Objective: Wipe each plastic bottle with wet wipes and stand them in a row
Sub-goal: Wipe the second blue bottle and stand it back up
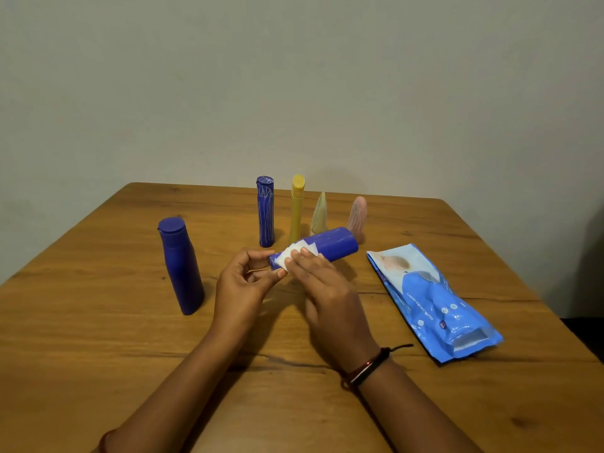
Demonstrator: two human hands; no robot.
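Above the table [98, 322], left fingers [261, 256] clamp the tilted blue bottle [336, 245]; right fingers [302, 256] press a white wipe [295, 253].

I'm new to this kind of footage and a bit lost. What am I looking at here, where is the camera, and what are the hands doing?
There is no machine here: a person works with two bare hands. The single picture comes from a camera worn on the person's head, looking forward and down.

The left hand holds one end of a blue plastic bottle, kept lying sideways above the wooden table. The right hand presses a white wet wipe against that bottle.

On the table stand a blue bottle with a flip cap at the left and, in a row at the back, a patterned blue bottle, a yellow bottle, a pale green bottle and a pink bottle. A blue pack of wet wipes lies flat at the right.
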